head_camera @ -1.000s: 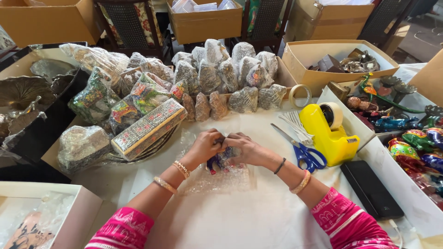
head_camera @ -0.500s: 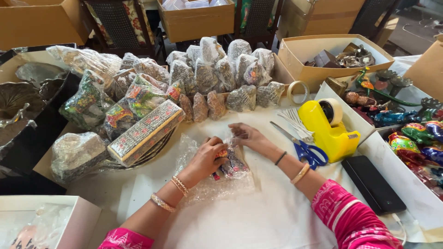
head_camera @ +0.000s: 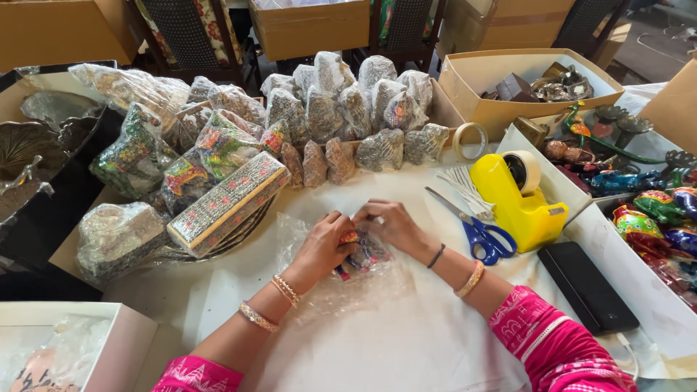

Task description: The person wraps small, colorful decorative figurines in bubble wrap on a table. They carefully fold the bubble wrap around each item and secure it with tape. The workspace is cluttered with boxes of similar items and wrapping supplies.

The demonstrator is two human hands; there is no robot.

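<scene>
My left hand (head_camera: pixel 323 247) and my right hand (head_camera: pixel 392 223) meet over a small multicoloured painted figurine (head_camera: pixel 361 254) on the white-covered table (head_camera: pixel 406 341). Both hands pinch clear bubble wrap (head_camera: pixel 327 290) around it, and the wrap spreads out beneath and toward me. The fingers hide most of the figurine. Gold bangles sit on both wrists, and pink sleeves show at the bottom edge.
Blue-handled scissors (head_camera: pixel 479 236) and a yellow tape dispenser (head_camera: pixel 519 199) lie right of my hands, with a black phone (head_camera: pixel 588 287) beyond. Several wrapped items (head_camera: pixel 348 109) and a long patterned box (head_camera: pixel 229 203) crowd the far left. Cardboard boxes (head_camera: pixel 508 72) and painted figurines (head_camera: pixel 653 203) fill the right.
My hands came back together over the figurine after the right hand had pulled the wrap outward half a second ago. The bundle has shifted slightly toward the table's middle.
</scene>
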